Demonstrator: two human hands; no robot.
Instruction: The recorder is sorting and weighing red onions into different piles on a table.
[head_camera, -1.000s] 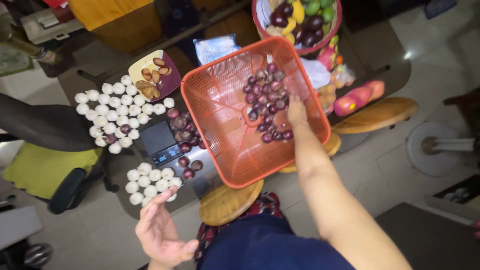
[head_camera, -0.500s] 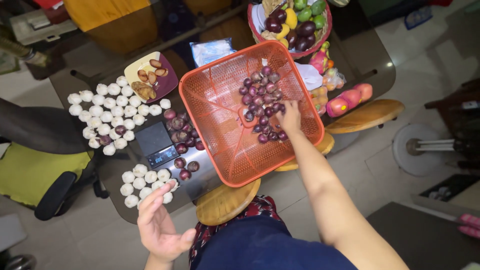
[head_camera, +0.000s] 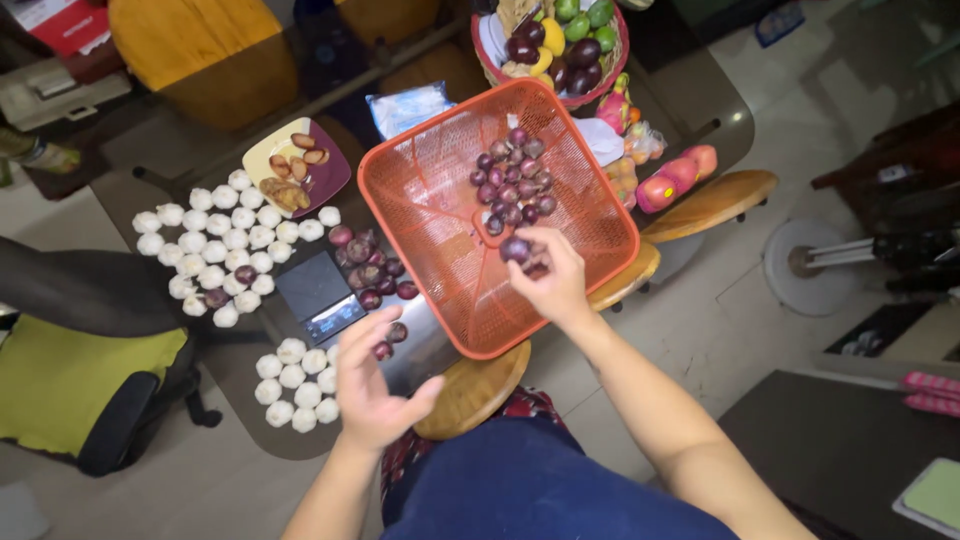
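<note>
An orange mesh basket (head_camera: 430, 190) sits tilted on a dark glass table (head_camera: 130, 190), with several small purple onions (head_camera: 513, 178) piled at its far side. My right hand (head_camera: 548, 275) is inside the basket's near edge, fingers shut on a purple onion (head_camera: 515, 250). My left hand (head_camera: 372, 385) hovers open, palm up, over the table's near edge, beside two loose purple onions (head_camera: 390, 340). More purple onions (head_camera: 365, 265) lie on the table left of the basket, next to a small black scale (head_camera: 320, 295).
Several white garlic bulbs (head_camera: 215, 245) lie in groups on the table's left and near edge (head_camera: 290, 385). A plate of peeled cloves (head_camera: 295, 165) and a fruit basket (head_camera: 555, 40) sit farther back. Round wooden stools (head_camera: 475, 385) ring the table. A dark chair with a green cushion (head_camera: 60, 370) stands left.
My right hand has pulled back from the onion pile toward me, holding one onion. My left hand has risen up over the table edge toward the loose onions.
</note>
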